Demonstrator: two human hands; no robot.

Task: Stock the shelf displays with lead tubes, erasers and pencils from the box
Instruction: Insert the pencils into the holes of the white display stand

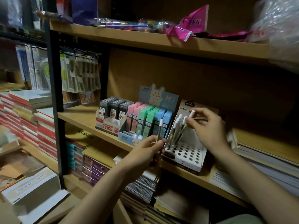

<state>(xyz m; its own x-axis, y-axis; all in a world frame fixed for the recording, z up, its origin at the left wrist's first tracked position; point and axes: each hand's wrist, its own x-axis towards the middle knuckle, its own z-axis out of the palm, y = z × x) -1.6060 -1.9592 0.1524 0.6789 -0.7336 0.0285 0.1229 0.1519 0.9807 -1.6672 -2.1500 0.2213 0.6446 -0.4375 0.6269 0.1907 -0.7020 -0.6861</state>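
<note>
A: Setting: a dim stockroom, wooden shelf (84,117) at chest height, stacked notebooks (267,152) off to the right. What sits on it?

B: Three displays in a row. Farthest from your right grip, a grey lead-tube box (111,117), full. Next, the rabbit-card display (145,122) with pink, green and blue cases packed upright. Directly below your right grip, the white pencil stand (187,152), its base a grid of holes, most of them vacant; a few pencils fill the back-left corner only.

A: And your grips?

B: Your right hand (208,126) pinches one white-capped pencil (186,125) near its top. Its long axis slants, cap up and toward you, tip down and left toward the occupied corner. Your left hand (148,147) grips a second pencil (159,131) roughly upright, cap high, just left of the stand.

A: Which goes in next?

B: Probably the right one: it is already over the stand, and its tip looks close to the holes, though whether it has entered one cannot be told. The left pencil waits beside the stand.
</note>
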